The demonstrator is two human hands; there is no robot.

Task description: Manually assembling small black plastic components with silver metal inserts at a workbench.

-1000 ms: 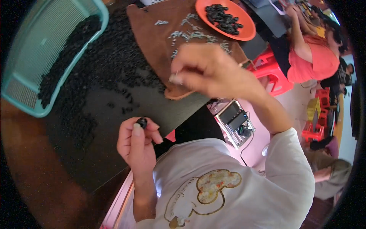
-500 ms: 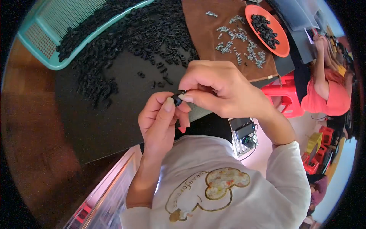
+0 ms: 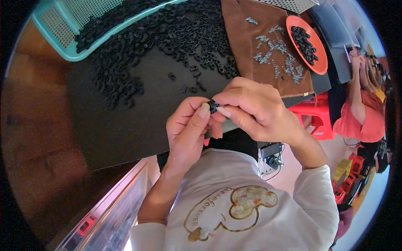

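Note:
A small round black plastic part (image 3: 213, 106) is pinched between the thumb and fingers of my left hand (image 3: 186, 129), near the table's front edge. From the other side, the thumb and forefinger of my right hand (image 3: 266, 111) close on its right edge. Whether anything smaller sits between those right fingertips is hidden. Beyond my hands, a wide pile of small black parts (image 3: 184, 39) covers the far side of the dark table (image 3: 138, 138). Several small metal springs (image 3: 291, 67) lie scattered on a brown cloth (image 3: 245, 42) at the far right.
An orange plate (image 3: 321, 65) of black parts rests by the cloth's right edge. A green mesh basket (image 3: 73, 54) holding more parts stands at the far left. Right of the table are a red stool (image 3: 318, 121) and another person in a red top (image 3: 362, 119).
The whole scene has shifted rightward in the picture as the view moved. The black part has turned slightly in my left fingers, and my right fingertips now meet its edge.

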